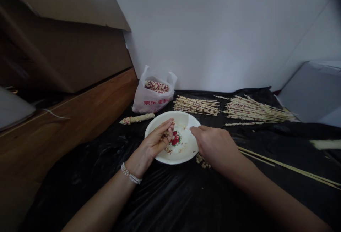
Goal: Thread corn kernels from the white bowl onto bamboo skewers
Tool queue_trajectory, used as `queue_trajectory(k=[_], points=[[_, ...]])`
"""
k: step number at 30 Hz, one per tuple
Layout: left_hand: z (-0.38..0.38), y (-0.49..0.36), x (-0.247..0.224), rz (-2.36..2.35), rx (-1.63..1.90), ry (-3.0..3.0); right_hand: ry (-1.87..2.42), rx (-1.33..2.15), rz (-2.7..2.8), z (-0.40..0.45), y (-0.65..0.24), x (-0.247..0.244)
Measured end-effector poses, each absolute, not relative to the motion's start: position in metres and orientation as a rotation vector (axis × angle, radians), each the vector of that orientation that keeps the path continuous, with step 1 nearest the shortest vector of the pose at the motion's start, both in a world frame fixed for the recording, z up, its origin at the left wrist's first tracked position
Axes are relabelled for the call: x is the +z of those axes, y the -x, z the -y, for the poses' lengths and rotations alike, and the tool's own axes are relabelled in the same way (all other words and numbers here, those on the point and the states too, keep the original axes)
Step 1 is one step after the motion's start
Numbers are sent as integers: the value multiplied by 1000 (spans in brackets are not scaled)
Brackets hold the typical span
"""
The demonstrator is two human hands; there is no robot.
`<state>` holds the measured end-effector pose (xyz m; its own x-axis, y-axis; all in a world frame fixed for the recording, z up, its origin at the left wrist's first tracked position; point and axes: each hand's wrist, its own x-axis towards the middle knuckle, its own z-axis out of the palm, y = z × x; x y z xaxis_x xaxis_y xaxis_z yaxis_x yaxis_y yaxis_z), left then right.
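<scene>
Over a white bowl (190, 153) with a red flower print, my left hand (160, 138) is palm up with its fingers curled. Corn kernels (173, 122) show at its fingertips, and others seem to lie in the palm. My right hand (213, 141) is closed in a pinch at the bowl's right rim. A thin, faint skewer (184, 128) with a pale kernel on it reaches from its fingers toward the left hand; much of it is hard to see. Several loose kernels (168, 150) lie in the bowl.
Behind the bowl are a plastic bag (153, 100) of corn cobs, a partly stripped cob (137, 119) and two piles of kernel-threaded skewers (195, 105) (250, 109). Bare skewers (287, 168) and spilled kernels (203, 161) lie at right on black plastic sheeting (165, 196). A cardboard box (66, 51) stands left.
</scene>
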<state>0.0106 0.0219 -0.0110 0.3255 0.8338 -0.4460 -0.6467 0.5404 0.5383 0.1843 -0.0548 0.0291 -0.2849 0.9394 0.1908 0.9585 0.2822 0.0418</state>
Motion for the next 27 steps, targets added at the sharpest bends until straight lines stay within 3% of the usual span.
queue_trajectory(k=[27], points=[[-13, -17, -13, -735, 851, -375, 1722, -302, 2433, 51, -171, 13]])
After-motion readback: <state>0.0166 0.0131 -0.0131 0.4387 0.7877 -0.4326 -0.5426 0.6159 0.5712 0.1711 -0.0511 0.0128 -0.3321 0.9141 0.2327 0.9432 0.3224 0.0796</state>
